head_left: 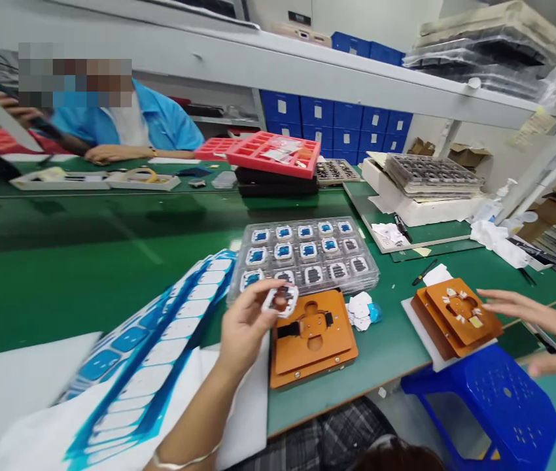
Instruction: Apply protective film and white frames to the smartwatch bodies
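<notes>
Between the thumb and fingers of my left hand (247,324) is a small white octagonal frame (274,302) with dark parts inside. It is held up over the left edge of an orange fixture (313,353), which has a round recess and black pieces in it. My right hand (547,327) has its fingers stretched out, just right of a second orange fixture (459,314) with small white clamps on top. Behind the left hand lies a clear tray (366,271) of similar white frames, many with blue film on them.
Strips of blue and white film (160,353) lie at left on white foam (27,379). White and blue scraps (362,311) sit between the fixtures. Red trays (273,154) are stacked farther back. A blue stool (498,399) stands below the edge. A person in blue (170,124) sits opposite.
</notes>
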### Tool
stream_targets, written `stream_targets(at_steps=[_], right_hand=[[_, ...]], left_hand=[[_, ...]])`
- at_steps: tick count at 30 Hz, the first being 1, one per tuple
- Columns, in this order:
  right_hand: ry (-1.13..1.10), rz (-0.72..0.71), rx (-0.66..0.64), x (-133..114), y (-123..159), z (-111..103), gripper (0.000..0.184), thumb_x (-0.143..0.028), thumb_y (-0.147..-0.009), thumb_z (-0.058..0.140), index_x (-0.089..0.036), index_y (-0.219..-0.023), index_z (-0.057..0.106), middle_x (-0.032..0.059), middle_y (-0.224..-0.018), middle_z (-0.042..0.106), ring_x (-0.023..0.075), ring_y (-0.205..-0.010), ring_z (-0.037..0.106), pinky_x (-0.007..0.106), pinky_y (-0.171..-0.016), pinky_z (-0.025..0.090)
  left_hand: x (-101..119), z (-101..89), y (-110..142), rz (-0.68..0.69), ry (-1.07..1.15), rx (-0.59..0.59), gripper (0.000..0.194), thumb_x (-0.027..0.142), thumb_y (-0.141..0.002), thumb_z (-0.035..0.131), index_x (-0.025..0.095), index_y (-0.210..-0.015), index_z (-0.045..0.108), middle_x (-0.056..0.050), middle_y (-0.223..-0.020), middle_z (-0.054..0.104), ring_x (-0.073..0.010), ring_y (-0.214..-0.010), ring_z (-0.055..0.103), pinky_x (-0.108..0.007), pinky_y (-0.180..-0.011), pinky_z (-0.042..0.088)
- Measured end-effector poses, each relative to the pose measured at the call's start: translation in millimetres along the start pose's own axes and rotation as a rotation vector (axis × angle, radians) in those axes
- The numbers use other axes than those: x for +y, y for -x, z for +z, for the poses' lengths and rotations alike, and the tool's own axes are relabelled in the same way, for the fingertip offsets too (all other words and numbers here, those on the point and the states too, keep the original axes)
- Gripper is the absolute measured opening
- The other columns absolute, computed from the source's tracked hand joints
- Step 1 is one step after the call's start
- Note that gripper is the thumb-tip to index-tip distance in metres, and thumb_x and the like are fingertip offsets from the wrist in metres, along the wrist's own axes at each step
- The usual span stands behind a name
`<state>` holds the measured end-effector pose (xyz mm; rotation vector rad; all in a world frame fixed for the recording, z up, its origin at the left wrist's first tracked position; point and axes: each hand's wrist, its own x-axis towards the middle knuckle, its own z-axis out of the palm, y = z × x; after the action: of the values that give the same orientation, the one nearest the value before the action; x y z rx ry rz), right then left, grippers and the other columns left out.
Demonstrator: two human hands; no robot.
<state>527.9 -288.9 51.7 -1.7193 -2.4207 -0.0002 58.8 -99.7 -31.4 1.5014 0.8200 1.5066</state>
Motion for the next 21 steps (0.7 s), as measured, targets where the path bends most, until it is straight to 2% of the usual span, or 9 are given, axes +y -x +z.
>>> stream_targets(at_steps=[2, 4, 6, 8, 11, 13, 15, 18, 21], right_hand=[[0.011, -0.012, 0.007, -5, -34, -11, 0.056, -0.063, -0.090, 0.058, -0.040, -0.141, 0.054, 0.0052, -0.140, 0.060, 0.0305, -0.120, 0.063, 0.038, -0.092, 0.058], [0.016, 0.003, 0.021, -21, -78, -13, 0.052, -0.061, -0.092, 0.057, -0.033, -0.135, 0.061, 0.0089, -0.135, 0.063, 0.0332, -0.121, 0.061, 0.043, -0.099, 0.052], [-0.098, -0.038, -0.144, -42, -124, -7, 0.046, -0.054, -0.094, 0.055, -0.029, -0.132, 0.063, 0.0073, -0.133, 0.065, 0.0300, -0.118, 0.063, 0.041, -0.099, 0.052], [-0.151, -0.037, -0.291, -63, -165, 6, 0.040, -0.047, -0.093, 0.057, -0.027, -0.127, 0.065, 0.0049, -0.127, 0.068, 0.0270, -0.114, 0.065, 0.036, -0.094, 0.054], [-0.060, 0.051, -0.275, -76, -212, 30, 0.035, -0.030, -0.085, 0.064, -0.021, -0.118, 0.070, 0.0090, -0.119, 0.072, 0.0303, -0.106, 0.068, 0.036, -0.085, 0.054], [-0.044, 0.090, -0.239, -76, -231, 40, 0.029, -0.021, -0.084, 0.058, -0.019, -0.109, 0.072, 0.0092, -0.110, 0.074, 0.0281, -0.095, 0.070, 0.034, -0.078, 0.053], [-0.034, 0.105, -0.209, -74, -244, 43, 0.028, -0.017, -0.085, 0.051, -0.018, -0.102, 0.073, 0.0089, -0.103, 0.076, 0.0259, -0.088, 0.071, 0.032, -0.074, 0.051], [-0.033, 0.060, -0.209, -79, -252, 38, 0.029, -0.019, -0.088, 0.046, -0.018, -0.098, 0.073, 0.0080, -0.097, 0.076, 0.0242, -0.084, 0.070, 0.031, -0.071, 0.049], [-0.054, -0.045, -0.320, -91, -247, 36, 0.024, -0.019, -0.087, 0.050, -0.021, -0.090, 0.074, 0.0041, -0.089, 0.076, 0.0212, -0.078, 0.069, 0.030, -0.068, 0.047]], left_hand=[[1, 0.9, 2, 0.054, -0.077, -0.082, 0.054, 0.063, -0.064, 0.079, 0.018, -0.094, 0.073, -0.011, -0.094, 0.073, -0.0224, -0.078, 0.067, -0.034, -0.071, 0.056], [1, 1.4, 3, 0.123, -0.170, -0.168, 0.053, 0.064, -0.062, 0.080, 0.019, -0.091, 0.074, -0.012, -0.093, 0.074, -0.0272, -0.087, 0.068, -0.038, -0.079, 0.056], [-1, 0.5, 2, 0.180, -0.269, -0.186, 0.050, 0.062, -0.064, 0.080, 0.021, -0.091, 0.074, -0.011, -0.092, 0.074, -0.0288, -0.091, 0.068, -0.041, -0.085, 0.054], [-4, -2.4, 0, 0.208, -0.352, -0.075, 0.043, 0.058, -0.070, 0.076, 0.022, -0.093, 0.073, -0.009, -0.095, 0.074, -0.0279, -0.095, 0.067, -0.042, -0.090, 0.052], [-11, -8.5, -5, 0.164, -0.358, 0.227, 0.040, 0.054, -0.077, 0.071, 0.021, -0.099, 0.070, -0.008, -0.102, 0.072, -0.0254, -0.102, 0.065, -0.040, -0.096, 0.048], [-14, -10.9, -8, 0.091, -0.301, 0.356, 0.043, 0.055, -0.079, 0.068, 0.019, -0.101, 0.068, -0.009, -0.105, 0.071, -0.0242, -0.102, 0.065, -0.037, -0.095, 0.049], [-14, -10.6, -9, 0.043, -0.272, 0.396, 0.044, 0.056, -0.078, 0.067, 0.017, -0.100, 0.068, -0.009, -0.105, 0.071, -0.0238, -0.102, 0.065, -0.036, -0.092, 0.049], [-9, -6.7, -8, 0.056, -0.294, 0.349, 0.041, 0.053, -0.076, 0.070, 0.018, -0.097, 0.068, -0.009, -0.102, 0.072, -0.0235, -0.100, 0.066, -0.035, -0.092, 0.050], [-3, -3.8, -4, 0.114, -0.367, 0.261, 0.038, 0.050, -0.075, 0.073, 0.019, -0.097, 0.069, -0.008, -0.101, 0.073, -0.0243, -0.100, 0.066, -0.037, -0.093, 0.050]])
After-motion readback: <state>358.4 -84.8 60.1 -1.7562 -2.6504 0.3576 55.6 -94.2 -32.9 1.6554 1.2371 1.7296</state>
